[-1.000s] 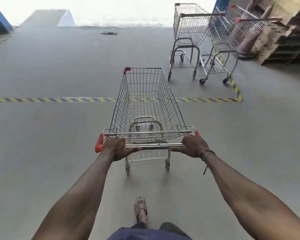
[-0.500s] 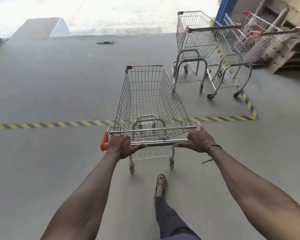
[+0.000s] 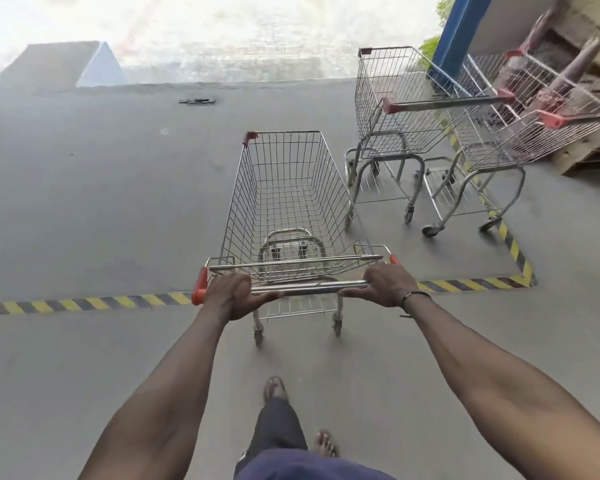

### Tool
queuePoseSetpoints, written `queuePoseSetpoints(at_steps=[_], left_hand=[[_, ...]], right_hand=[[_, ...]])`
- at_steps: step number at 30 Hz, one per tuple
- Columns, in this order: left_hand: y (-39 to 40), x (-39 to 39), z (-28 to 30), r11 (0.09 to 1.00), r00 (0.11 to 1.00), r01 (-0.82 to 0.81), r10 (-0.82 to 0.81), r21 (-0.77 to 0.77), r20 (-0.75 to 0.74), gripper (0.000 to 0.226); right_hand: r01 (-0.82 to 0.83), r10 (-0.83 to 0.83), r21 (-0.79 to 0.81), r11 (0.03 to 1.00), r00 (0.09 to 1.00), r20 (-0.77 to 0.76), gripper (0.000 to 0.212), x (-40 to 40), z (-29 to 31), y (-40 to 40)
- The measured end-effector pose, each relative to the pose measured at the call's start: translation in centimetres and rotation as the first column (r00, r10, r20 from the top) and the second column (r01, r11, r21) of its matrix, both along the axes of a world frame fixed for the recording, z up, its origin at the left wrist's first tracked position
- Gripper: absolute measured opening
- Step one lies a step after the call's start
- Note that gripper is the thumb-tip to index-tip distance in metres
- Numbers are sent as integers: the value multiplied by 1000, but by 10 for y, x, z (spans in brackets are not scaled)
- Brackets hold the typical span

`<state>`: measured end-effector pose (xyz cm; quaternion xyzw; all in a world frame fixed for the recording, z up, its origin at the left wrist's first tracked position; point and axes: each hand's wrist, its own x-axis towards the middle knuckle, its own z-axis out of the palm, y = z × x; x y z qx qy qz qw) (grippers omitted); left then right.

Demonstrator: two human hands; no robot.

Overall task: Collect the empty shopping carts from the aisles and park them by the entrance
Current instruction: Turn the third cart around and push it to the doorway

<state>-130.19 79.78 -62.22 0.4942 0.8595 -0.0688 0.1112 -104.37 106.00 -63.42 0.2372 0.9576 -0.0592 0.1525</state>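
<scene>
Outdoors-facing, under cover: a person stands at an empty wire shopping cart (image 3: 284, 202) on a grey concrete floor (image 3: 101, 202). Left hand (image 3: 234, 294) wraps the left end of the steel handle bar (image 3: 309, 288), fingers curled over the top and thumb stretched along the bar, just inside the orange end cap (image 3: 200, 286). Right hand (image 3: 385, 284) grips the right end of the same bar, fingers curled over it, thumb pointing inward; a dark band (image 3: 414, 295) sits on that wrist. Both arms reach nearly straight. The basket holds nothing; its lower frame shows through the mesh. The cart straddles a yellow-and-black striped floor line (image 3: 84, 303), rear wheels on the near side, the basket beyond it. Ahead and to the right, inside the corner that the striped line forms, stand two more empty carts side by side: the nearer parked cart (image 3: 388, 109) just beside the pushed cart's front right corner, the farther parked cart (image 3: 499, 133) to its right, against stacked wooden pallets (image 3: 586, 74). A blue post (image 3: 456, 32) rises behind them. One sandalled foot (image 3: 274, 388) steps forward below the cart; toes of the other foot show nearer the camera. Bright overexposed ground lies beyond the floor's far edge.
</scene>
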Motion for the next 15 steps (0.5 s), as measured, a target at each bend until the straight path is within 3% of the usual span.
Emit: queuePoseSetpoints(at_steps=[8, 12, 15], left_hand=[[134, -149, -4, 999, 1000, 22, -23, 25, 20, 104], [198, -216, -3, 998, 998, 46, -47, 37, 50, 100], [241, -260, -2, 998, 996, 54, -55, 22, 63, 102]], right_hand=[[72, -72, -1, 997, 997, -5, 104, -139, -3, 123], [102, -103, -11, 995, 995, -9, 90, -200, 6, 178], [108, -108, -24, 994, 994, 0, 101, -240, -1, 220]])
